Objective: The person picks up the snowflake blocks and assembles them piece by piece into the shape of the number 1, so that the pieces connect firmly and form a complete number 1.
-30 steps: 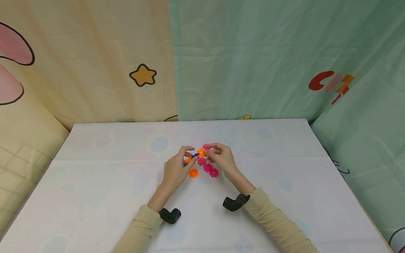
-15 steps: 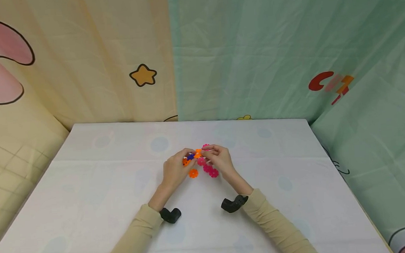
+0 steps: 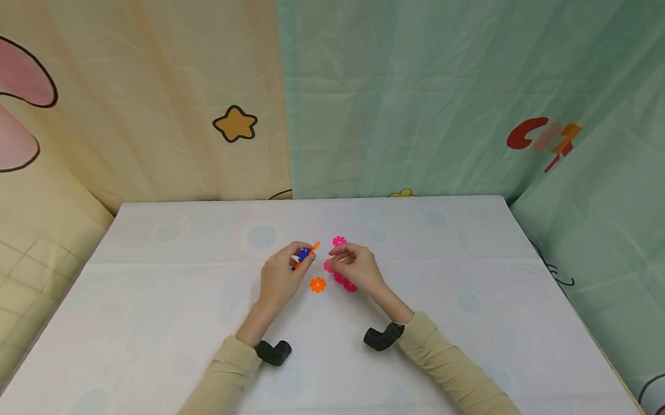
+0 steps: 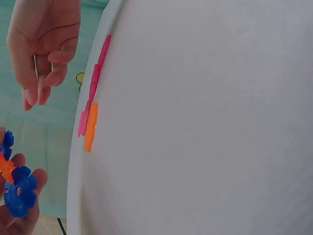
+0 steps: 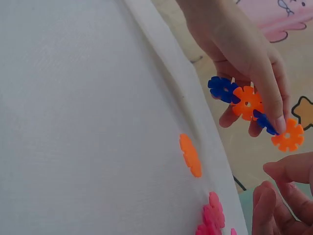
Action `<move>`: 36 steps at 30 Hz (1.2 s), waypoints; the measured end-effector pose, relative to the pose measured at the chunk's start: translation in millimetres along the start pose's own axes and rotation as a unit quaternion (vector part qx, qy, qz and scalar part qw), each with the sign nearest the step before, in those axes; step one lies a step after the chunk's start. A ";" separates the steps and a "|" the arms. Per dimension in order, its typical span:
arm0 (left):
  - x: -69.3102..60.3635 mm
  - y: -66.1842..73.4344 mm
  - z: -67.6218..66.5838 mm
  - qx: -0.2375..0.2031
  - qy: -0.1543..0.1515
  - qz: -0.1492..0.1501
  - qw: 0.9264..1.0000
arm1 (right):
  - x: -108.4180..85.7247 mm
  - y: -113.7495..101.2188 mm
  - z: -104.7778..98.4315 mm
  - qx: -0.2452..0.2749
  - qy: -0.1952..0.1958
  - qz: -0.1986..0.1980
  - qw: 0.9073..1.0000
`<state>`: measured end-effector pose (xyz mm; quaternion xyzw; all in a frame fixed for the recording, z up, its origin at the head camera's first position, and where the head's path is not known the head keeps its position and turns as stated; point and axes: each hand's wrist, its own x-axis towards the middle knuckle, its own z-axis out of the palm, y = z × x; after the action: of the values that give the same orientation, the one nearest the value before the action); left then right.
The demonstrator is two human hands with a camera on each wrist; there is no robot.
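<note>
Head: left grip (image 3: 278,279) around disc chain (image 3: 304,253), pink discs (image 3: 339,278) partly behind slack right grip (image 3: 362,270), orange disc (image 3: 317,285) nearby.

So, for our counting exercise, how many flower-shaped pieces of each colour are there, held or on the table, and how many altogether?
Blue pieces: 2, both in the left hand
Orange pieces: 3, two held, one on the table
Pink pieces: 4, all on the table
Total: 9

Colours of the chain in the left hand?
Chain alternates blue and orange; clearest in right wrist view.
</note>
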<state>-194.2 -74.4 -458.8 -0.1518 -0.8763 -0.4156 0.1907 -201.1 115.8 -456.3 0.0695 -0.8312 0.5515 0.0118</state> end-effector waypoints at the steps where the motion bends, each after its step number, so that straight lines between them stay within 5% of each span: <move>1: 0.1 -0.2 -0.8 -0.003 -0.001 -0.004 1.000 | 0.2 0.6 0.7 -0.007 -0.005 -0.001 1.000; 21: 1.0 -10.6 -6.8 -0.017 0.013 -0.037 0.999 | 1.6 2.6 13.1 -0.134 -0.123 -0.041 0.982; 36: 2.6 -12.1 -2.3 -0.026 0.008 -0.055 0.998 | 1.6 -3.9 16.5 -0.206 -0.153 -0.063 0.965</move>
<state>-201.2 -83.3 -464.3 -0.1050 -0.8707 -0.4489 0.1710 -201.2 99.0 -459.0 0.2011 -0.9126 0.3495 -0.0668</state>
